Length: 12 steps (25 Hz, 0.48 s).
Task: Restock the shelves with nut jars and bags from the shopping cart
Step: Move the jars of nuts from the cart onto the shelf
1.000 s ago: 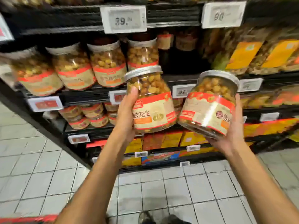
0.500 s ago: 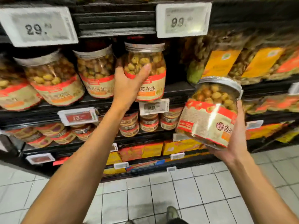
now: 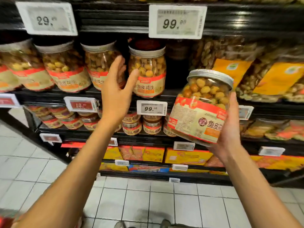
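A row of clear plastic nut jars with silver lids and red-and-cream labels [image 3: 64,68] was seen standing upright on the black metal shelf [image 3: 174,95]. The rightmost shelved jar [image 3: 148,71] was set at the front edge, and clear nut bags with yellow labels [image 3: 278,79] were stacked further right. Part of the restocking was therefore judged done.

One more jar of the same kind, the held jar [image 3: 202,111], was not yet shelved. It was kept tilted, below and to the right of the row. The dark gap just right of the rightmost shelved jar was judged a likely place for it. The cart could not be made out, so the remaining stock could not be told.

The left hand [image 3: 117,92] was raised on an outstretched arm, with fingers straight and spread and nothing grasped. Its thumb lay across the front of the rightmost shelved jar; contact could not be told. The right hand [image 3: 229,129] was wrapped around the held jar's side and base, clasping it firmly.
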Each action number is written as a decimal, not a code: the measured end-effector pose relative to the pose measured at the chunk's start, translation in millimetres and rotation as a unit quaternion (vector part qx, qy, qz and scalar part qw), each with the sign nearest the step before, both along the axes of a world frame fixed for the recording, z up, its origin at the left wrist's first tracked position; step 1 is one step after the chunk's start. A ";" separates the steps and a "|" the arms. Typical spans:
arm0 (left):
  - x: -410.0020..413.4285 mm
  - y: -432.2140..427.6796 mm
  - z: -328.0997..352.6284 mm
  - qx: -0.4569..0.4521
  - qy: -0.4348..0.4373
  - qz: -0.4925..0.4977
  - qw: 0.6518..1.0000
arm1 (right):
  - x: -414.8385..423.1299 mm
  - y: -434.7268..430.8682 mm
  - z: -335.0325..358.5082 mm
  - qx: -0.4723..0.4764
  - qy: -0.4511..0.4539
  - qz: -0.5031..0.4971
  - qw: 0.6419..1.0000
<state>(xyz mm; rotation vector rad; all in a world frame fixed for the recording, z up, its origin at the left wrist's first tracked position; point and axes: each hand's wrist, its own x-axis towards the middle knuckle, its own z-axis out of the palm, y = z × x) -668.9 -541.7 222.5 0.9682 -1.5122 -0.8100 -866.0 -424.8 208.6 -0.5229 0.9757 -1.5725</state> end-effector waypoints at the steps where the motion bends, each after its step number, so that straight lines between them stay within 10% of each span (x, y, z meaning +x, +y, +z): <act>1: -1.7 21.0 -5.2 0.009 0.016 0.011 1.000 | 3.0 -3.4 4.5 -0.012 0.007 0.008 1.000; 5: -39.0 73.2 -4.1 0.144 0.037 -0.188 0.971 | 17.3 -17.8 16.8 -0.028 0.147 0.000 0.989; 12: -70.1 63.1 -1.2 0.078 0.108 -0.104 0.986 | 11.0 -22.6 27.7 -0.073 0.301 -0.081 0.947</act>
